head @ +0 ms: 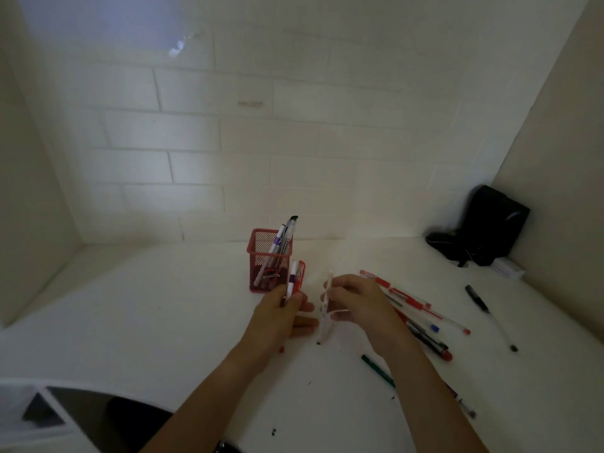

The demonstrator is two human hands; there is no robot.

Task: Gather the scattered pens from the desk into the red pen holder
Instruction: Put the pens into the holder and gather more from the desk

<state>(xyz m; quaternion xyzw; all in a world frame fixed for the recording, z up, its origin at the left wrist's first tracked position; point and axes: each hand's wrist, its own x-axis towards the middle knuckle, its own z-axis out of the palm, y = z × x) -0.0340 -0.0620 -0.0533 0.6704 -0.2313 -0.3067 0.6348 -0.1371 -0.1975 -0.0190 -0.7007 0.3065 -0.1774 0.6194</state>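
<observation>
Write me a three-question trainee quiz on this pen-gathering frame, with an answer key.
1. True or false: the red pen holder is empty.
2. What is the left hand holding? A) a pen with a purple band B) scissors C) nothing
3. On which side of the right hand does the pile of loose pens lie on the desk?

Key:
1. False; several pens stand in it.
2. A.
3. The person's right, with a black pen apart, farther right; the hand itself holds a clear pen.
</observation>
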